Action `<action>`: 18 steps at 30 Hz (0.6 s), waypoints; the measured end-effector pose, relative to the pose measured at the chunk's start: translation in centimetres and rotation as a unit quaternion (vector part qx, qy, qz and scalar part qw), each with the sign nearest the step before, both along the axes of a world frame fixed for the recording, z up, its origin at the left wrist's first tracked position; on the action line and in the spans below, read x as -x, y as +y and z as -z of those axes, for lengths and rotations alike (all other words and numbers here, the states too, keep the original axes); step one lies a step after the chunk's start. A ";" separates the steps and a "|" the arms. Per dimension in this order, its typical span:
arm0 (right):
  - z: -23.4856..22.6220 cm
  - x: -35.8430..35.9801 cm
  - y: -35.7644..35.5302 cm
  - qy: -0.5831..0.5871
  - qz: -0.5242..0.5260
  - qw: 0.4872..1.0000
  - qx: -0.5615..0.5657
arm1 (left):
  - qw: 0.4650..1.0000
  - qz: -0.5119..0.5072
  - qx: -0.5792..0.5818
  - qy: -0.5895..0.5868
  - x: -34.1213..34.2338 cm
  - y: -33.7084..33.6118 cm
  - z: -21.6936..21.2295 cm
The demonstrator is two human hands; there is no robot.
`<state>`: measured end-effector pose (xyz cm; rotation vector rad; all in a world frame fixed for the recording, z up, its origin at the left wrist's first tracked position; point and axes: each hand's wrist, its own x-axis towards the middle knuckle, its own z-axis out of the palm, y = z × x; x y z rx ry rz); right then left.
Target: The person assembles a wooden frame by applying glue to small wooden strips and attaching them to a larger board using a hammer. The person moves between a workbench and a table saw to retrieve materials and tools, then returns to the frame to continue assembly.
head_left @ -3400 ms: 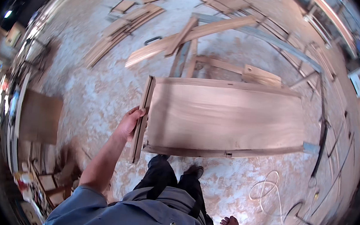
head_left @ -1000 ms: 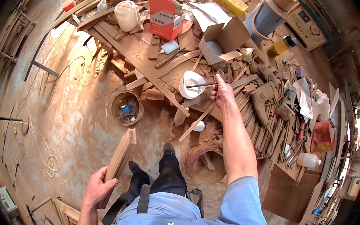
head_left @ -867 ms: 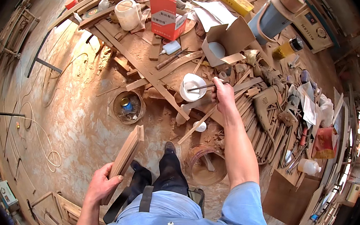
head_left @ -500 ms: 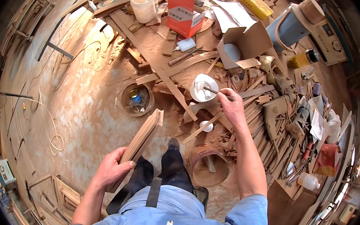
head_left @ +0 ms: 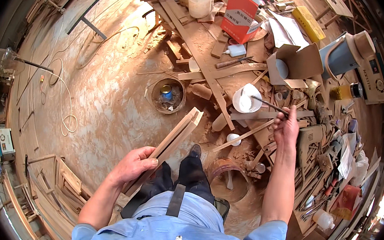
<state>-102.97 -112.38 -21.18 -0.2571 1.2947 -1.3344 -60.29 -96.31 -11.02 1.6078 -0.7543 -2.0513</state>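
My left hand (head_left: 138,165) is closed around a long grooved piece of wood (head_left: 169,142), tilted with its far end up and away from me. A thin dark stick (head_left: 271,105) is pinched in the fingers of my right hand (head_left: 287,128). The stick's far end reaches over a white cup (head_left: 250,104) with white stuff inside; I cannot tell whether its tip touches the contents. That cup stands at the edge of the cluttered workbench (head_left: 247,81), just left of my right hand.
Beside the cup lie wood strips (head_left: 208,75), an open cardboard box (head_left: 309,62) and a power drill (head_left: 312,135). A red box (head_left: 240,15) stands farther back. On the floor are a round bucket (head_left: 182,105) with a blue can inside and another bucket (head_left: 235,195) by my foot.
My right hand has drawn back to the right from the cup, and more of the stick shows. The whole view has shifted; my left hand still holds the wood.
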 end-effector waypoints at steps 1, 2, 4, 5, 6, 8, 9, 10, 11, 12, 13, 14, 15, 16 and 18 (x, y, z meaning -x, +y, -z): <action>-1.3 -0.2 0.4 -0.036 0.021 0.999 0.032 | 1.000 0.002 -0.003 -0.009 0.0 0.2 0.0; -2.7 -0.6 1.1 -0.072 0.011 0.996 0.059 | 1.000 -0.005 0.000 -0.001 -0.1 0.3 0.0; -5.2 -2.3 2.9 -0.064 -0.027 0.995 0.072 | 1.000 -0.009 -0.002 0.001 -0.2 0.6 0.0; -6.2 -3.5 4.0 -0.073 -0.055 0.991 0.097 | 1.000 -0.014 -0.004 0.008 -0.3 0.8 0.1; -6.9 -4.7 5.0 -0.056 -0.074 0.992 0.089 | 1.000 -0.020 -0.005 0.015 -0.4 1.0 0.2; -7.7 -7.0 6.7 -0.076 -0.123 0.982 0.118 | 0.999 -0.028 -0.003 0.029 -0.6 1.5 0.5; -7.8 -8.0 7.3 -0.101 -0.136 0.976 0.135 | 0.999 -0.030 0.001 0.036 -0.8 1.7 0.6; -7.8 -8.8 7.9 -0.103 -0.140 0.976 0.129 | 0.998 -0.034 0.006 0.043 -1.1 1.9 0.7; -7.7 -9.5 8.3 -0.122 -0.153 0.971 0.138 | 0.998 -0.033 0.009 0.052 -1.4 2.1 0.8; -7.7 -10.1 8.6 -0.127 -0.154 0.971 0.130 | 0.998 -0.033 0.013 0.061 -1.8 2.3 0.8; -7.6 -10.6 8.8 -0.125 -0.163 0.970 0.131 | 0.998 -0.033 0.007 0.058 -2.1 2.6 0.8; -7.5 -11.1 8.9 -0.124 -0.171 0.969 0.131 | 0.997 -0.038 0.016 0.071 -2.5 2.9 0.8; -7.5 -11.5 8.9 -0.137 -0.183 0.963 0.142 | 0.996 -0.042 0.015 0.073 -2.8 3.3 0.7; -7.4 -11.8 8.9 -0.134 -0.185 0.964 0.137 | 0.996 -0.047 0.015 0.075 -3.1 3.6 0.6; -7.3 -12.5 8.7 -0.093 -0.177 0.973 0.113 | 0.996 -0.053 0.015 0.065 -3.7 4.4 0.4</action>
